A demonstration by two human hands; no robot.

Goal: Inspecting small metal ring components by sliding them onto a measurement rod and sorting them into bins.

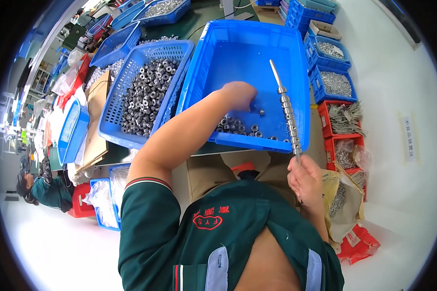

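Bright light, fisheye distortion, blurry left hand (240, 96).

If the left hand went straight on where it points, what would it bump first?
The left hand would probably meet the rod first, to its right. It's blurred and depth is unclear, so it might miss and reach the bin.

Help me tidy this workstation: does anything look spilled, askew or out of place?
Possibly the crumpled red bag at lower right: it lies outside the red bins, like stray packaging. Small metal parts also seem heaped loose behind the perforated blue basket, though their base is partly hidden. The rings on the rod look orderly.
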